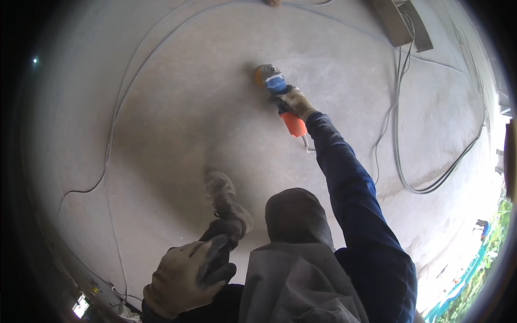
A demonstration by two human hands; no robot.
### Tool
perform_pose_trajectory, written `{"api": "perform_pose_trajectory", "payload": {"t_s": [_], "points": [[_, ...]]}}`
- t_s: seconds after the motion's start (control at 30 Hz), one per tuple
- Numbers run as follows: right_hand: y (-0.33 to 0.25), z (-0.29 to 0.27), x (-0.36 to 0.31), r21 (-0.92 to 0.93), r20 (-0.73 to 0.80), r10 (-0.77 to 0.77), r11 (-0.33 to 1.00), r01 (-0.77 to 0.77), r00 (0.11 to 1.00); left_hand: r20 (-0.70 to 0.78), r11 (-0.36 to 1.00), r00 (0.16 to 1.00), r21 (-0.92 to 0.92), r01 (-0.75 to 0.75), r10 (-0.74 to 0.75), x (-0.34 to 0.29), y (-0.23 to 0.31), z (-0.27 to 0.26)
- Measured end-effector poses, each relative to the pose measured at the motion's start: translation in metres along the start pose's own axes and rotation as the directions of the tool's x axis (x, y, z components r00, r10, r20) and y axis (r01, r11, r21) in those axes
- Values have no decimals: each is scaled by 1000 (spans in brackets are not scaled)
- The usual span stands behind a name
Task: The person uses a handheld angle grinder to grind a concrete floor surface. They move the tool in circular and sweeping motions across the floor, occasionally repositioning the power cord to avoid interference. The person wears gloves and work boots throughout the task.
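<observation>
My right hand, in a pale work glove, is closed around the body of an angle grinder. The tool has a metal head, a blue middle and an orange rear end. Its yellowish guard or disc side meets the grey concrete floor, though the disc's exact contact is hard to see. A cord leaves its rear end. In a worn, dusty glove, my left hand lies over my bent left leg, fingers apart, with no tool in it.
Thin cables curve across the floor on the left. Thicker dark cables loop on the right, below a grey box-like object. My dusty shoe stands near the middle. Greenery shows beyond the bright right edge.
</observation>
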State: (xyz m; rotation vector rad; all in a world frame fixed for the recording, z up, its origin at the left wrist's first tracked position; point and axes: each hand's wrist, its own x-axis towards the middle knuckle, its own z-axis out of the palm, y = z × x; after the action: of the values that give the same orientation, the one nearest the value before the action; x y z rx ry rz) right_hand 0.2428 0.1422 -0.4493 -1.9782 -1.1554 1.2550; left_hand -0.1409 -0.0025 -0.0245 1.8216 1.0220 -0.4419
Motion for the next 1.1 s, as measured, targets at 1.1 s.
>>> {"api": "perform_pose_trajectory", "payload": {"t_s": [1.1], "points": [[-108,221,-63,-64,275,-242,961,269,930,-142,987,986,-150,64,-86,-44,-5,31]]}}
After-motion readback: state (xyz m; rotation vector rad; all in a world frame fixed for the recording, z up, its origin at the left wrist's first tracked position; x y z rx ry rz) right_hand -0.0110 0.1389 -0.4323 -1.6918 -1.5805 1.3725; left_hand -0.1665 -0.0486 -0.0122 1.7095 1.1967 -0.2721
